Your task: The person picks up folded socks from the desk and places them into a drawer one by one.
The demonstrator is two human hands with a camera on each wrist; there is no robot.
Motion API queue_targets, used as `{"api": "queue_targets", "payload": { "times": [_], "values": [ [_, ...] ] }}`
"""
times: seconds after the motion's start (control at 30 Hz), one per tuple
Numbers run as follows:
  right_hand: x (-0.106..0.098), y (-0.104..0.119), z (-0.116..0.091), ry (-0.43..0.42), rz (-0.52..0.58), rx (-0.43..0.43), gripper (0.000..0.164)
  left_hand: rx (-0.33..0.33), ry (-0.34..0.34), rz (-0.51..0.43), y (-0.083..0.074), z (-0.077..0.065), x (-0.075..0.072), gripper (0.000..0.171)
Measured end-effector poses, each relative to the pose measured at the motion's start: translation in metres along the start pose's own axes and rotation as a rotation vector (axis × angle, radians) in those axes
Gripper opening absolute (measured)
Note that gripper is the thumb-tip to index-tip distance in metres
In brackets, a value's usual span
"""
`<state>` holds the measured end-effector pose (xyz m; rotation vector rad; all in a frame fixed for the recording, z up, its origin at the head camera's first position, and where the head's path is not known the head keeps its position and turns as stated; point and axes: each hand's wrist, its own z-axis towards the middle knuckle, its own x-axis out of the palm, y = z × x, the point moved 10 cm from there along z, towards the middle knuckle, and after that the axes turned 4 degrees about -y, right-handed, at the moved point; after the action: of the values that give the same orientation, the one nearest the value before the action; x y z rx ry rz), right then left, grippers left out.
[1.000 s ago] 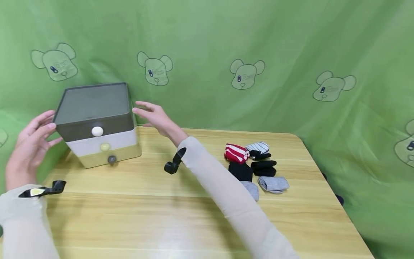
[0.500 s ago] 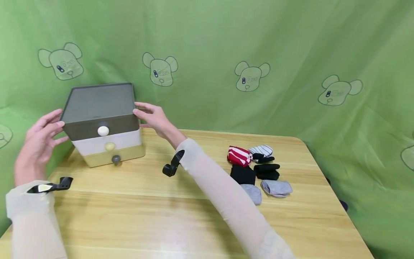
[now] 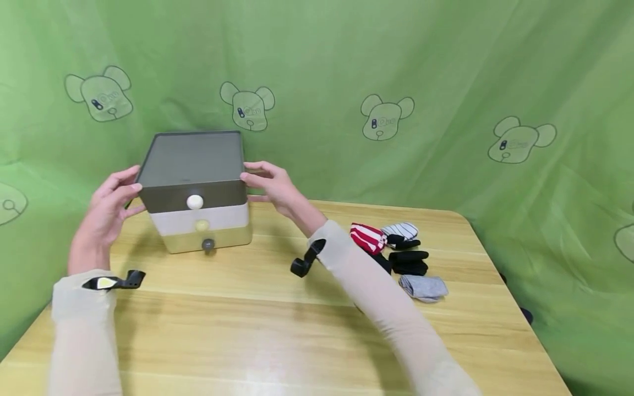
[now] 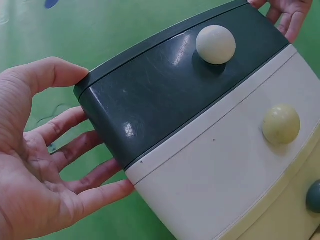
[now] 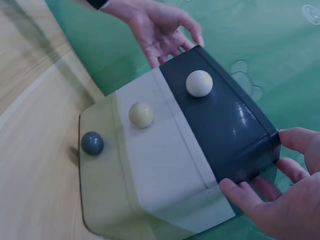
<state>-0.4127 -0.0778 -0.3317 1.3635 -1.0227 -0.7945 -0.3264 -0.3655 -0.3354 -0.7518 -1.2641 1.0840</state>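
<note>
Your left hand (image 3: 105, 212) and right hand (image 3: 278, 191), fingers spread, touch opposite sides of a three-tier drawer box (image 3: 223, 216) standing at the back left of the wooden surface (image 3: 223, 319) before a green curtain (image 3: 317, 60), folded cloths (image 3: 423, 287) to its right.

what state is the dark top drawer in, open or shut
Shut: the dark top drawer has its front lined up with the white drawer below, no gap showing.
</note>
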Motion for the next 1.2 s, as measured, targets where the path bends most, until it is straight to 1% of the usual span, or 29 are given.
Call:
{"api": "queue_targets", "payload": {
  "times": [0.13, 0.4, 0.6, 0.7, 0.93, 1.1, 1.2],
  "values": [
    [-0.025, 0.004, -0.011, -0.021, 0.037, 0.023, 0.045, 0.003, 0.032, 0.055, 0.009, 0.008, 0.023, 0.037],
    [-0.076, 0.012, -0.036, -0.089, 0.017, 0.023, 0.042, -0.021, 0.051, 0.180, 0.032, 0.021, 0.068, 0.035],
    [-0.108, 0.016, -0.051, -0.118, 0.003, 0.017, 0.045, -0.042, 0.056, 0.244, 0.047, 0.029, 0.098, 0.042],
    [-0.123, 0.018, -0.057, -0.137, -0.008, 0.020, 0.045, -0.051, 0.064, 0.258, 0.054, 0.033, 0.112, 0.046],
    [-0.146, 0.019, -0.066, -0.163, -0.002, 0.032, 0.035, -0.062, 0.069, 0.275, 0.066, 0.039, 0.132, 0.050],
    [-0.161, 0.020, -0.074, -0.178, 0.007, 0.049, 0.034, -0.080, 0.079, 0.277, 0.075, 0.042, 0.147, 0.053],
    [-0.167, 0.021, -0.076, -0.178, 0.002, 0.056, 0.037, -0.087, 0.085, 0.271, 0.078, 0.043, 0.154, 0.054]
  ]
}}
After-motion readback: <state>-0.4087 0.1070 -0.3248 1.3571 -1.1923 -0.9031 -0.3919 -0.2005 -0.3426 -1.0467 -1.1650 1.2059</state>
